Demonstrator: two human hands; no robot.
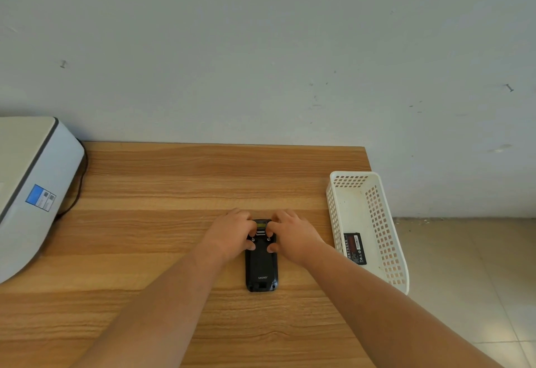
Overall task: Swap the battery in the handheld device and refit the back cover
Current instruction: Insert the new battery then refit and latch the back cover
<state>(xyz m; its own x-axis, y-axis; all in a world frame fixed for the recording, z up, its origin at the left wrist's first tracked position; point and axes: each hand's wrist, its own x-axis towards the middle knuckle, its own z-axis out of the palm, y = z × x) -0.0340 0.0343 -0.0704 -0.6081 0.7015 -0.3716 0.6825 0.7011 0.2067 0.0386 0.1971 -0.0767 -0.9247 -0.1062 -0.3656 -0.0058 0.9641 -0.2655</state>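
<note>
A black handheld device (261,269) lies face down on the wooden table (162,222), its back cover on and the "urovo" logo near its lower end. My left hand (232,235) grips the device's upper left side, fingers curled over the top and thumb on the back cover. My right hand (293,235) grips the upper right side the same way. A yellowish window shows between my fingertips at the device's top. A black battery (355,248) with a red label lies inside the white basket (388,240).
The white perforated basket stands at the table's right edge, partly overhanging it. A white machine (32,190) with a blue sticker and a dark cable (78,190) sits at the far left. A wall runs behind the table; tiled floor lies to the right.
</note>
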